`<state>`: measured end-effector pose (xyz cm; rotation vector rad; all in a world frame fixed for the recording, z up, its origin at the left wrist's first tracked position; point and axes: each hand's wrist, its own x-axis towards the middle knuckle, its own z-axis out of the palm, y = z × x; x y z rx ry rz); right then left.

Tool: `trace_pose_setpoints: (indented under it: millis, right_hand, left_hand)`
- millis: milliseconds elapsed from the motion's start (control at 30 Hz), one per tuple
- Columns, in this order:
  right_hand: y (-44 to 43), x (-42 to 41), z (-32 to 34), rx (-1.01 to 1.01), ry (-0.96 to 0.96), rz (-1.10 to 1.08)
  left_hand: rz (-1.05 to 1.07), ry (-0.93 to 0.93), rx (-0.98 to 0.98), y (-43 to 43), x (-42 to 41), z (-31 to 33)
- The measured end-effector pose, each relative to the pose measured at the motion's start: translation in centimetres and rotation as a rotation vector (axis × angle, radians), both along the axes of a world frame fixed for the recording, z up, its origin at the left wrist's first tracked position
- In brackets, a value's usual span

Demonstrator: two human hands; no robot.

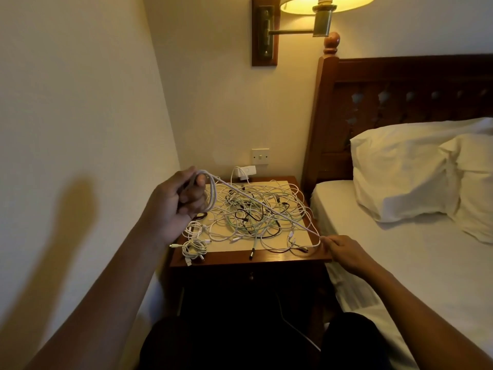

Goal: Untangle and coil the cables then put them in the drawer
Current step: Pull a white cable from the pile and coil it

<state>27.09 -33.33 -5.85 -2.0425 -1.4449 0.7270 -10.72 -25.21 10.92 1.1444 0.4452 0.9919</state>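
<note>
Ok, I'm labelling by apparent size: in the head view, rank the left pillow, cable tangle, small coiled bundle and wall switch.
1. left pillow
2. cable tangle
3. small coiled bundle
4. wall switch
The bundle lies nearer the camera, so its edge over the switch is unsure.

cable tangle point(253, 209) on nightstand point(229, 257) | coiled cables point(194, 248) at its front-left corner | bed point(400, 263) to right | lamp point(301, 5) above

The tangled cables point(256, 212) were mostly white, some black and pale green; the nightstand point(250, 259) reddish-brown, the pillows point(416, 166) white.
</note>
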Motion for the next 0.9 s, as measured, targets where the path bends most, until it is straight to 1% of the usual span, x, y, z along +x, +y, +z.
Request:
trace_pose_setpoints:
  millis: [67,167,200,300,367,467,567,633,700,800,867,900]
  right_hand:
    - [-0.4,-0.3,-0.5,-0.018,0.039,0.030]
    - [-1.4,-0.7,-1.4,0.039,-0.018,0.083]
    - [-1.8,-0.9,-1.7,0.062,-0.007,0.074]
    - [-2.5,-0.9,-2.4,0.088,0.070,0.004]
    - [-2.8,-0.7,-2.7,0.031,0.092,-0.009]
    - [-3.0,-0.7,-3.2,-0.057,0.072,0.003]
    - [-2.4,-0.9,-3.7,-0.100,0.097,0.020]
    - [-2.2,-1.1,-3.7,-0.132,0.157,0.036]
    - [-2.4,-0.9,-3.5,-0.182,0.239,0.098]
    - [-2.7,-0.8,-2.9,-0.248,0.276,0.178]
    - [-2.6,-1.0,-2.5,-0.204,0.352,0.125]
    - [-2.4,-1.1,-2.3,-0.162,0.420,0.073]
  left_hand:
    - [0.006,-0.015,0.014,-0.2,0.6,0.2]
    - [0.104,-0.114,-0.029,0.9,0.1,0.5]
    - [0.146,-0.117,-0.043,1.5,-0.4,0.4]
    - [0.243,-0.025,-0.077,3.1,-1.6,-1.4]
    - [0.283,0.026,-0.117,3.3,-1.9,-3.3]
    - [0.334,-0.021,-0.215,3.5,-2.0,-5.3]
    - [0.424,-0.032,-0.215,3.7,-1.8,-5.9]
    - [0.492,0.008,-0.195,4.1,-2.0,-6.0]
    - [0.540,0.034,-0.202,4.6,-2.5,-6.2]
    - [0.606,0.088,-0.179,5.2,-3.2,-6.4]
    - [0.657,0.134,-0.138,5.3,-3.2,-6.5]
    - [0.679,0.149,-0.128,5.2,-3.1,-6.4]
